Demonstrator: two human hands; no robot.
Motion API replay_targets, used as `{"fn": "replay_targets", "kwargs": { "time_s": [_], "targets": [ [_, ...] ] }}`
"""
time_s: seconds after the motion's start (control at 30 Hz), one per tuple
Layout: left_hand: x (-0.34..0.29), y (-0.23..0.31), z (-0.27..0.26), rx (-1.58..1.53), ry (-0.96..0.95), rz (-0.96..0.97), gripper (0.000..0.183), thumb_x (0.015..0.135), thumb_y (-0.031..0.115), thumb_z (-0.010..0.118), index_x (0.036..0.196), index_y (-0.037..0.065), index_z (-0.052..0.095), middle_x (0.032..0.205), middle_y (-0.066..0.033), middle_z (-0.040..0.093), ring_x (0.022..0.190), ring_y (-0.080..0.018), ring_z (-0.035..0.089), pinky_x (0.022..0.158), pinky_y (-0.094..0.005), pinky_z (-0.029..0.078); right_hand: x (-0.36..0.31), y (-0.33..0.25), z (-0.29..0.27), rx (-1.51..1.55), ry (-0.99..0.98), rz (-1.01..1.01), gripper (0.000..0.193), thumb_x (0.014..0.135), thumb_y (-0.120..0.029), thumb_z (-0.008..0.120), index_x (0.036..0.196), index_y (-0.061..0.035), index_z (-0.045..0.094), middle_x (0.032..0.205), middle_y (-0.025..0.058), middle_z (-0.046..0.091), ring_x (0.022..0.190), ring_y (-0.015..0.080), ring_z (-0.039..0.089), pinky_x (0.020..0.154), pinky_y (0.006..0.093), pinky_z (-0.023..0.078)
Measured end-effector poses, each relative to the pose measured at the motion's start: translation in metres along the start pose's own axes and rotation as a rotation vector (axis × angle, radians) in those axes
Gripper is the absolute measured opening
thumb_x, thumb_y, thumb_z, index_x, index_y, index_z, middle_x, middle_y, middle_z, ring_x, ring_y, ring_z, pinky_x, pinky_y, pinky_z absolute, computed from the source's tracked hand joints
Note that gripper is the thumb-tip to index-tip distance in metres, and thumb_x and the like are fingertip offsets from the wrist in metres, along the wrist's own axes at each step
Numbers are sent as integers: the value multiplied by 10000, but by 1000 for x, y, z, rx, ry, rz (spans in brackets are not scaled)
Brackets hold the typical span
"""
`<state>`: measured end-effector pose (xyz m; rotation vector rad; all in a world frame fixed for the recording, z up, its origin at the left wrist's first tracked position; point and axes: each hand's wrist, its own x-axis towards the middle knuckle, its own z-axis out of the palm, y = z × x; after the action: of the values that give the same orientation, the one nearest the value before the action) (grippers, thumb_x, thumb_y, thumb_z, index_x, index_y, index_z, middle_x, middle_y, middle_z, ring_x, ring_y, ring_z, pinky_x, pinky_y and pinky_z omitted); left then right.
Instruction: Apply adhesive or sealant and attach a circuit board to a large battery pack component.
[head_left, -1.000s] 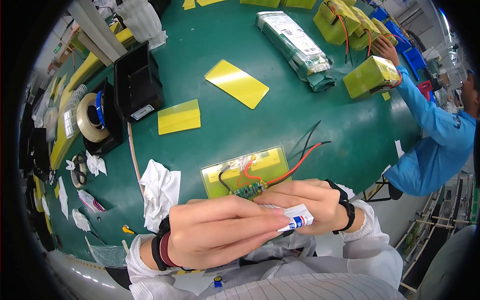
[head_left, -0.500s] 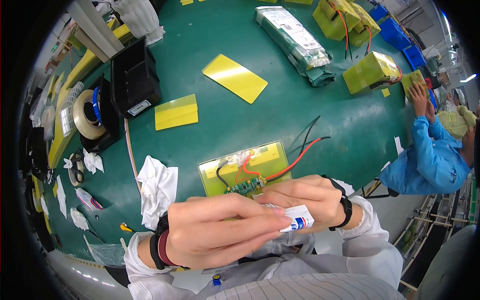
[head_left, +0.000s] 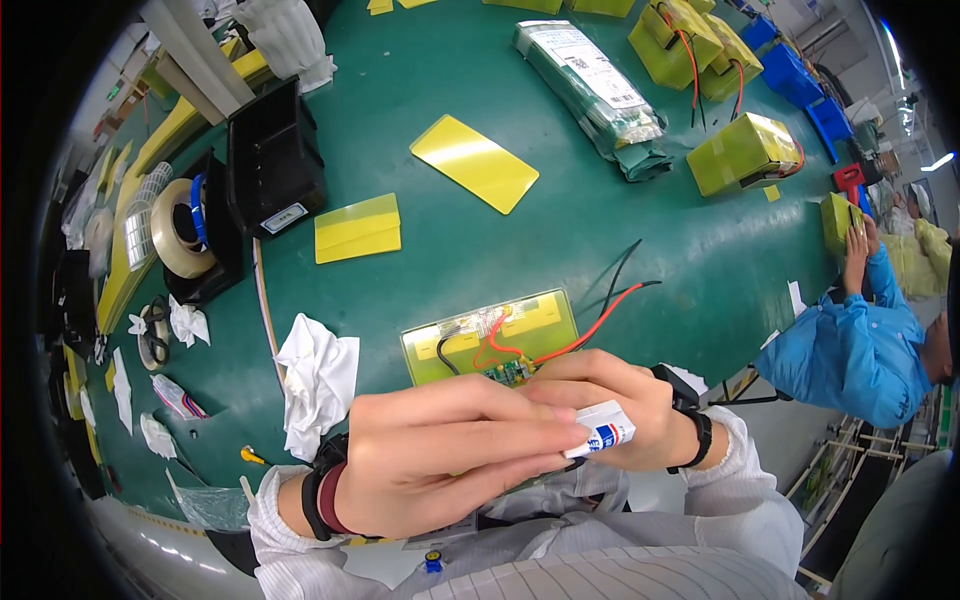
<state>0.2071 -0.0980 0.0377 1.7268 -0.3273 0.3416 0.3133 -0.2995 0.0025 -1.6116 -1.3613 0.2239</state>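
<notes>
My left hand (head_left: 450, 450) is closed, with its fingers pinching a small white packet (head_left: 606, 430) that has blue and red print; it looks like the flat end of a tube. Close against it, my right hand (head_left: 610, 405) has its fingers curled and pressed together, and what they grip is hidden. Just beyond both hands lies a yellow battery pack (head_left: 440, 350) under clear wrap. A green circuit board (head_left: 510, 372) sits at its near edge, partly covered by my hands. Red and black leads (head_left: 606, 318) run from it to the right.
A crumpled white cloth (head_left: 318, 385) lies left of the pack. Beyond are yellow sheets (head_left: 475, 165), a black bin (head_left: 272, 155), tape rolls (head_left: 172, 228) and a wrapped package (head_left: 590, 90). Wrapped yellow packs (head_left: 740, 155) stand far right, near a co-worker in blue (head_left: 850, 340).
My hands have shifted slightly and cover more of the circuit board; the white packet is tilted a little more upward. At right, the co-worker has moved a yellow pack outward.
</notes>
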Motion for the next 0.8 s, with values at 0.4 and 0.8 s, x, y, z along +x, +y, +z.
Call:
{"fn": "replay_targets", "kwargs": {
  "time_s": [0.4, 0.8],
  "targets": [
    [2, -1, -5, -34, -15, -52, 261, 933, -82, 626, 1181, -106, 704, 1303, -300, 623, 847, -260, 764, 690, -296, 621, -15, 19, 11, 102, 106, -22, 443, 744, 104, 740, 1176, 19, 694, 1147, 152, 670, 877, 300, 706, 741, 364, 582],
    [-1, -1, -4, -59, 145, -109, 201, 962, -81, 591, 1111, -95, 724, 1186, -250, 655, 801, -207, 727, 669, -270, 597, -18, 20, 5, -10, -18, -110, 470, 752, -37, 780, 1212, 26, 705, 1130, 150, 672, 927, 293, 709, 783, 368, 588]
  ]
}}
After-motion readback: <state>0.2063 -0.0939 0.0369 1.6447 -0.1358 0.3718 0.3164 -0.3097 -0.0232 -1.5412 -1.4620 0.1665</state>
